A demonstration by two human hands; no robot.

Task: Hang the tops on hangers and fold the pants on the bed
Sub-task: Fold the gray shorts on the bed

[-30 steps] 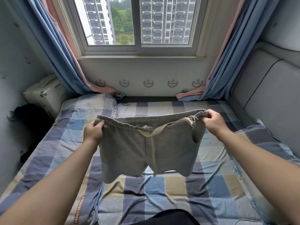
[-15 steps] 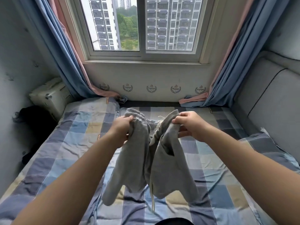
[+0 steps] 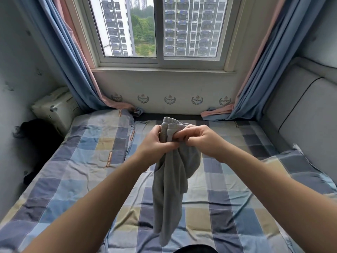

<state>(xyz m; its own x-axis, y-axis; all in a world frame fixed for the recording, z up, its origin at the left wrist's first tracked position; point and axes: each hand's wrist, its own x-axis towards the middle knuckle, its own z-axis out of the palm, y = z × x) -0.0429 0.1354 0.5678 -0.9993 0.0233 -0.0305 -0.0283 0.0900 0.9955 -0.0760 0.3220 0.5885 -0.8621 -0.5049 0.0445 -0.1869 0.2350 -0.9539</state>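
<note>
The left hand (image 3: 156, 144) and the right hand (image 3: 199, 139) were close together in mid-air, each with its fingers curled round the bunched waistband of a pair of grey shorts (image 3: 169, 189). The two ends of the waistband lay side by side between the hands, so the shorts were doubled lengthwise, one leg against the other. They hung in a loose, narrow drape clear of the checked bed (image 3: 237, 207) below.

I judged this to be the pants-folding step, at its first fold, with nothing yet laid flat. The next move would likely call for lowering the shorts onto the cover in front, smoothing the legs so they lay square, then folding the hem up toward the waistband. The soft cloth would probably slump and twist unless spread with a flat palm.

Beyond the bed stood the window (image 3: 160, 28), with a blue curtain (image 3: 76, 70) beside it.
</note>
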